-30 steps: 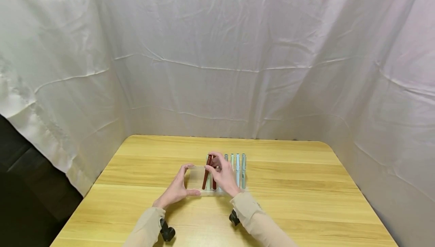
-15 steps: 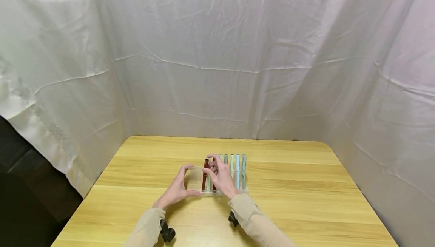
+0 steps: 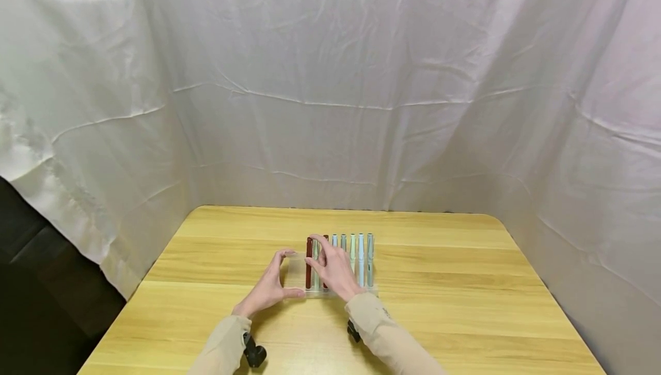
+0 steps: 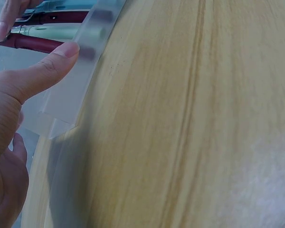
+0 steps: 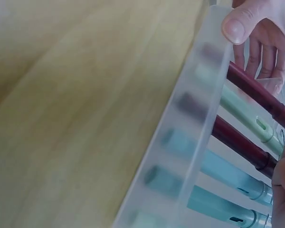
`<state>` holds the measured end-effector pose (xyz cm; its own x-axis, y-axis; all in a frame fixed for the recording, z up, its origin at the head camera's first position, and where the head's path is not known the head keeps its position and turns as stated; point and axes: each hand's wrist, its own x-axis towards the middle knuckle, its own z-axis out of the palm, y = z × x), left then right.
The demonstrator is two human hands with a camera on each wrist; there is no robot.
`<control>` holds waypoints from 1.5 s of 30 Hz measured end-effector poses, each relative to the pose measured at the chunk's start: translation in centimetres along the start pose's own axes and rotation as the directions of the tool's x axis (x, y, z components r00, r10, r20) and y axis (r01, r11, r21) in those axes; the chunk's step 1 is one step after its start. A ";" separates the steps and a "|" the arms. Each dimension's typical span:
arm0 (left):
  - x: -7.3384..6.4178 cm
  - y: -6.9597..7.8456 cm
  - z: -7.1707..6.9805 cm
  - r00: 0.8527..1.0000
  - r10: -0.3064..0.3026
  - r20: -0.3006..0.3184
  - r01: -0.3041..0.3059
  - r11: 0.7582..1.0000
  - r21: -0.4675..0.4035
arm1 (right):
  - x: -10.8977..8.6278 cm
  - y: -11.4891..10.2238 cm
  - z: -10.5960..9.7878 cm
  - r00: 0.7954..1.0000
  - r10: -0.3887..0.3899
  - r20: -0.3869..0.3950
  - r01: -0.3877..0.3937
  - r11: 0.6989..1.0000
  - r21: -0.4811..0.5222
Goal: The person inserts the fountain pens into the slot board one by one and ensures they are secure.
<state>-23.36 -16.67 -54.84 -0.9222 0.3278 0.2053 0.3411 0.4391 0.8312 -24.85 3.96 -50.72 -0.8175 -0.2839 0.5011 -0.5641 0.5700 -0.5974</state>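
Note:
A frosted, see-through pen tray [image 3: 296, 272] lies on the table with several capped pens side by side in it. My left hand [image 3: 271, 288] grips its left end, thumb on the front lip [image 4: 69, 95] and fingers at the back edge. At the left of the row, a dark red pen [image 3: 308, 276] lies in line with the others, its lower end behind the lip. My right hand [image 3: 337, 269] pinches this pen's upper part between thumb and forefinger. Beside it lie a pale green pen [image 5: 242, 111] and another dark red pen [image 5: 240, 145], partly hidden by the right hand in the head view.
Further right in the tray are blue and green pens, among them a light blue pen [image 3: 361, 263] and a grey-green pen [image 3: 370, 263]. The wooden table [image 3: 465, 295] surrounds the tray. Pale curtains [image 3: 330, 105] hang behind and at both sides.
The dark red pen in my right hand has gone from slanting across the pale green one to lying straight at the row's left. My right hand moved slightly left; the left hand stayed still.

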 end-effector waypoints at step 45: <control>-0.2 -0.1 0.2 1.000 0.010 -0.004 -0.011 0.999 -0.047 | -5.4 7.7 -9.3 0.958 0.120 -0.261 -0.099 0.991 0.094</control>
<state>-23.14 -16.64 -55.06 -0.9193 0.3291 0.2160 0.3419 0.3954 0.8525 -23.65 17.08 -52.18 -0.8205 -0.0021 0.5716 -0.4890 0.5203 -0.7001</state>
